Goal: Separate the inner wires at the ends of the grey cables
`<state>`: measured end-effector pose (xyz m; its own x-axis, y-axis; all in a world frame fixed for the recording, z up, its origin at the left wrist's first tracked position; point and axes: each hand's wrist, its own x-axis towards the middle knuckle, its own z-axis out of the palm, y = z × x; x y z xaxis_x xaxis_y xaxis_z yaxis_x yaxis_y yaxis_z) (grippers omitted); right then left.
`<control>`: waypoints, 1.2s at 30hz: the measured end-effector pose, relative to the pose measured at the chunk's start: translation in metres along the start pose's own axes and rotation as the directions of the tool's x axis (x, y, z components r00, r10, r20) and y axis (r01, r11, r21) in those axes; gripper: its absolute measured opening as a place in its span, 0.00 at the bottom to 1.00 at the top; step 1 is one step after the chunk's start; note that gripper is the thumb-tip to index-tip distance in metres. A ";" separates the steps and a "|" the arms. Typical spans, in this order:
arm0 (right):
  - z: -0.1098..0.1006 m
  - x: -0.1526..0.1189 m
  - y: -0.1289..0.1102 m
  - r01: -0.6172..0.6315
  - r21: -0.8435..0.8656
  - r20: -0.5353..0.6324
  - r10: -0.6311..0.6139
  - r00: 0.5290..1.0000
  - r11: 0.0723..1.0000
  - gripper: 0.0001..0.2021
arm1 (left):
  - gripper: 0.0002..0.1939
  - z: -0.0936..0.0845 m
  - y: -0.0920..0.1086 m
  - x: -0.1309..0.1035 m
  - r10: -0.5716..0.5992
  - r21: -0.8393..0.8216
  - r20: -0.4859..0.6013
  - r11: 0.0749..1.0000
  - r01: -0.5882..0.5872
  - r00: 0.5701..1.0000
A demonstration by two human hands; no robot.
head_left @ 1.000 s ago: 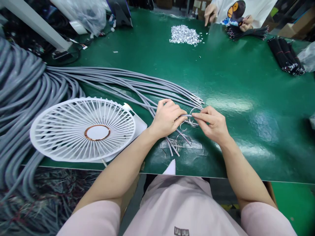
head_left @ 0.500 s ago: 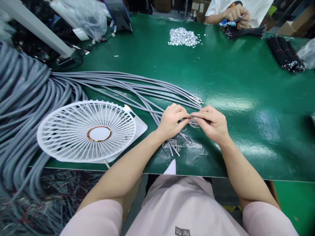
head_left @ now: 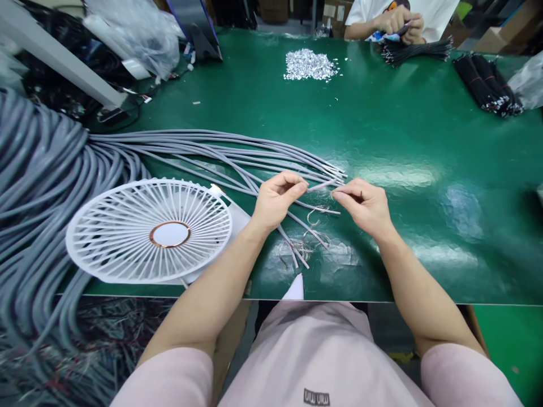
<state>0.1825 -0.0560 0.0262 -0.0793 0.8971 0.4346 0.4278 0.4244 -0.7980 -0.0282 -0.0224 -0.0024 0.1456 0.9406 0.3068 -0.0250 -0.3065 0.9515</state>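
Note:
My left hand (head_left: 275,199) is closed in a pinch round a grey cable, whose pale stripped end (head_left: 323,185) sticks out to the right. Facing it, my right hand (head_left: 363,204) pinches fine wire strands (head_left: 330,195) at that end; a small dark thing (head_left: 361,194) shows between its fingers, too small to name. Below my hands lie several cable ends (head_left: 300,257) with pale inner cores and loose, curled strands (head_left: 301,247). Behind them, more grey cables (head_left: 271,148) run side by side from the left, their cut ends close to my fingertips.
A white fan (head_left: 148,232) lies left of my left arm, by a big coil of grey cable (head_left: 38,186). Silvery scraps (head_left: 310,64) are heaped at the back. Across the green table (head_left: 424,130), a person's hands (head_left: 401,24) work above black wires (head_left: 418,51); black bundles (head_left: 487,85) lie right.
My hands were together at the fingertips; my left hand has drawn away left, leaving a gap with the stripped cable end showing. The camera view has shifted slightly.

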 end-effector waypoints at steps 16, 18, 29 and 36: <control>0.032 -0.014 -0.008 -0.068 0.052 0.240 0.053 0.969 0.996 0.17 | 0.20 0.004 0.004 0.001 -0.192 -0.198 0.036 0.961 0.195 0.981; 0.036 -0.013 -0.005 -0.073 0.022 0.233 0.066 0.970 0.997 0.12 | 0.19 0.005 0.007 0.001 -0.209 -0.225 0.044 0.951 0.214 0.977; 0.011 0.001 -0.007 -0.129 -0.026 0.246 0.131 0.960 0.991 0.12 | 0.17 0.001 0.000 0.004 -0.108 -0.345 -0.056 0.935 0.083 0.993; 0.000 -0.001 -0.007 -0.058 -0.128 0.258 0.090 0.962 0.990 0.14 | 0.17 0.010 -0.003 0.001 -0.052 -0.304 -0.113 0.953 0.015 0.992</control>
<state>0.1794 -0.0593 0.0311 -0.2699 0.9328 0.2389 0.5437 0.3524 -0.7617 -0.0176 -0.0216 -0.0049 0.0341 0.9656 0.2576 -0.3224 -0.2334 0.9174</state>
